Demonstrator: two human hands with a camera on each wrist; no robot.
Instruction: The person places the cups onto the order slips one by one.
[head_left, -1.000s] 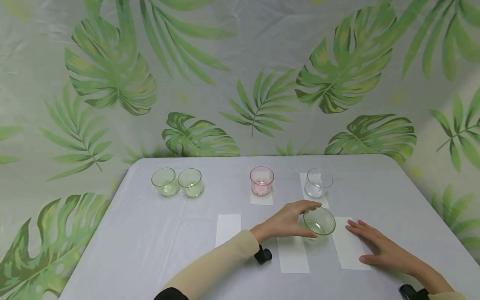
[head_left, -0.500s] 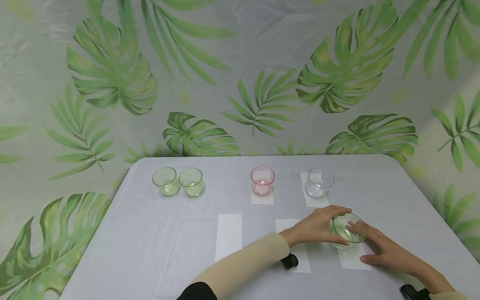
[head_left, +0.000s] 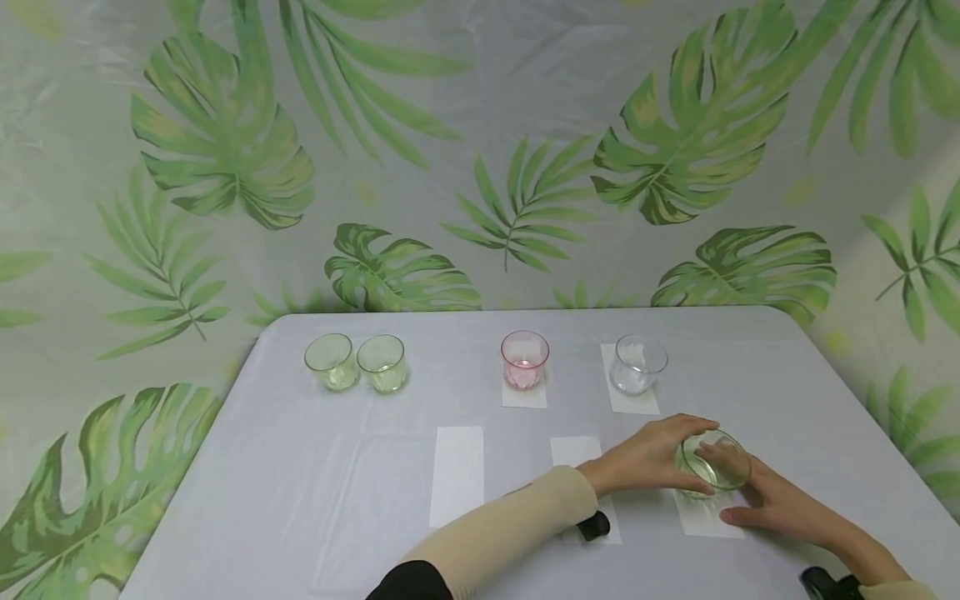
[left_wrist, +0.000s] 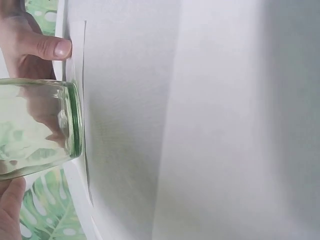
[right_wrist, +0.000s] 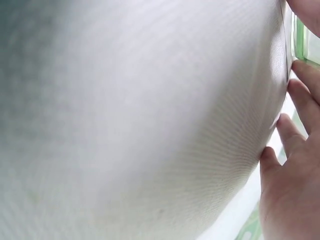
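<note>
Thumb and fingers of the left hand [head_left: 654, 458] pinch the green glass [head_left: 715, 463] from its left, rim up; base is over the rightmost paper slip [head_left: 714, 520]; can't tell if they touch. The right hand [head_left: 787, 502] sits just right of it; fingers spread, some showing through the glass.

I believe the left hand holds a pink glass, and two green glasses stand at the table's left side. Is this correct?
Not quite: the left hand holds a green glass, as the head view shows. The rest is right.
</note>
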